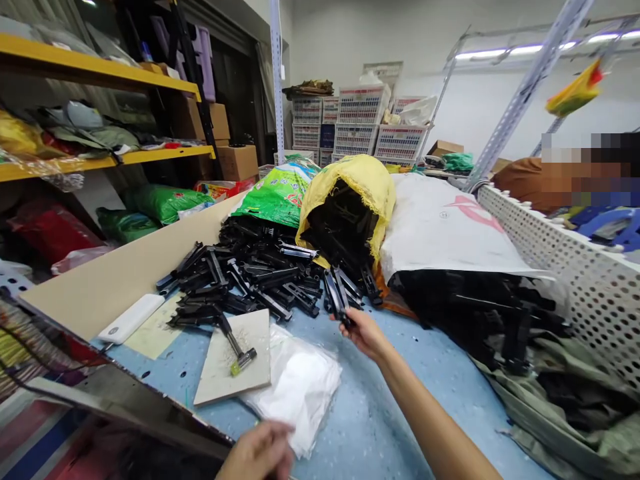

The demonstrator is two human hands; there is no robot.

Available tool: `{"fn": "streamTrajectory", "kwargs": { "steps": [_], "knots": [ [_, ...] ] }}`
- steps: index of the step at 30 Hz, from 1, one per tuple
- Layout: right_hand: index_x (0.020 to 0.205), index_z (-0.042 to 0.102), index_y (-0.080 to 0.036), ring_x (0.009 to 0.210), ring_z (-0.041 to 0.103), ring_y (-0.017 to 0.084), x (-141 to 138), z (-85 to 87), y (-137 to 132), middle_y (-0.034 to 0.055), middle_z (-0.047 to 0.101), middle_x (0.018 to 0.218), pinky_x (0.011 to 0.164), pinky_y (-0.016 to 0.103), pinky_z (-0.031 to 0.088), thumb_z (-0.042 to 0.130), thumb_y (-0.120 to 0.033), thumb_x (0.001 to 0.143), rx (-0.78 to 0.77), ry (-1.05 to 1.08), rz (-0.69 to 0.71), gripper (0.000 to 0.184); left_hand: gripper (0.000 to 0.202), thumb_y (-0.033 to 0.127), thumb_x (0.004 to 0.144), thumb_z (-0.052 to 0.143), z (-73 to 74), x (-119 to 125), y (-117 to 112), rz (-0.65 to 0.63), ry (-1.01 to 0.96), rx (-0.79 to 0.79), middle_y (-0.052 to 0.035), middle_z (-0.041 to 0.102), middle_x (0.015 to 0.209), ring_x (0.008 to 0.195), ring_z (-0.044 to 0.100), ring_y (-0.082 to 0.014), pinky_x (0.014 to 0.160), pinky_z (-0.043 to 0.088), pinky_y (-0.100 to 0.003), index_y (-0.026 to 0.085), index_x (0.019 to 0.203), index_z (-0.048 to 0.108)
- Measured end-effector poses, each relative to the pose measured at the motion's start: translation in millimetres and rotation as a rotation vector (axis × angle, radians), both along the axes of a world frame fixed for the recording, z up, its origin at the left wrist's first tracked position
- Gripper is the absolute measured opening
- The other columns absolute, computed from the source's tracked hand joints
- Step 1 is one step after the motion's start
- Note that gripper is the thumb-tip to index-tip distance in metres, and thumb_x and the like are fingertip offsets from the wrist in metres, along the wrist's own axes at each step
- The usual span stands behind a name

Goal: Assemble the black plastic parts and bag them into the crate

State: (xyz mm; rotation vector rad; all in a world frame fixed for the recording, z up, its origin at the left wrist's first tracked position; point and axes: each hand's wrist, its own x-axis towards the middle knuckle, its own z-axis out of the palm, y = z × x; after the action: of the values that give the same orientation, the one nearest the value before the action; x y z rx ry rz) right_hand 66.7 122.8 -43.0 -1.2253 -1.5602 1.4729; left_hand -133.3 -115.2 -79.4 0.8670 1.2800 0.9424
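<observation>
My right hand [367,335] reaches across the blue worktop [385,400], thumb and fingers closed on a black elongated piece [336,297]. Other black pieces lie right against it, so I cannot tell whether more than one is gripped. A loose heap of similar black pieces [260,273] spreads to its left. Low in the picture, my left hand [260,452] is blurred at the near edge of a stack of clear plastic bags [300,380]; its finger pose is unclear. Beside the bags, a small hammer [237,347] with a yellowish tip rests on a pale square board [207,383].
Behind the heap lie a green sack [275,193], an open yellow sack [350,175] and a white sack [435,220], with black pieces at their mouths. A white power bank [133,319] sits left. A perforated white panel [565,253] borders the right; a person [525,187] is beyond.
</observation>
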Motion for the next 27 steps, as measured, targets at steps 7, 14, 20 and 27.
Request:
{"fn": "streamTrajectory", "kwargs": {
  "steps": [7, 14, 20, 27],
  "knots": [
    [0.101, 0.063, -0.011, 0.064, 0.061, 0.015, 71, -26.3, -133, 0.0110, 0.067, 0.083, 0.059, 0.028, 0.050, 0.044, -0.061, 0.088, -0.462, 0.386, 0.148, 0.054, 0.051, 0.041, 0.075, 0.072, 48.0, 108, 107, 0.071, -0.668, 0.164, -0.0055, 0.062, 0.097, 0.085, 0.064, -0.0198, 0.085, 0.050, -0.037, 0.021, 0.119, 0.055],
    [0.116, 0.053, -0.022, 0.093, 0.057, 0.022, 113, 14.2, -98, 0.0102, 0.059, 0.107, 0.083, 0.040, 0.048, 0.045, -0.047, 0.093, 0.772, -0.307, -0.135, 0.035, 0.033, 0.036, 0.076, 0.069, 54.5, 153, 91, -0.095, -0.674, -0.059, 0.0012, 0.055, 0.070, 0.053, 0.055, -0.0102, 0.053, 0.050, -0.025, 0.014, 0.097, 0.059],
    [0.087, 0.052, -0.021, 0.068, 0.053, 0.017, 102, 17.2, -78, 0.0032, 0.056, 0.075, 0.064, 0.031, 0.046, 0.030, -0.040, 0.099, 0.812, -0.355, -0.130, 0.031, 0.035, 0.035, 0.076, 0.069, 57.1, 159, 91, -0.002, -0.694, -0.146, 0.0019, 0.055, 0.066, 0.050, 0.053, -0.0084, 0.048, 0.047, -0.022, 0.012, 0.100, 0.060],
    [0.094, 0.051, -0.020, 0.075, 0.049, 0.020, 103, 3.0, -152, 0.0070, 0.059, 0.084, 0.070, 0.036, 0.041, 0.031, -0.045, 0.097, 0.933, -0.382, 0.114, 0.032, 0.043, 0.041, 0.076, 0.067, 63.9, 150, 103, 0.056, -0.630, -0.134, -0.0001, 0.057, 0.076, 0.058, 0.054, -0.0088, 0.053, 0.045, -0.021, 0.013, 0.109, 0.059]
  ]
}}
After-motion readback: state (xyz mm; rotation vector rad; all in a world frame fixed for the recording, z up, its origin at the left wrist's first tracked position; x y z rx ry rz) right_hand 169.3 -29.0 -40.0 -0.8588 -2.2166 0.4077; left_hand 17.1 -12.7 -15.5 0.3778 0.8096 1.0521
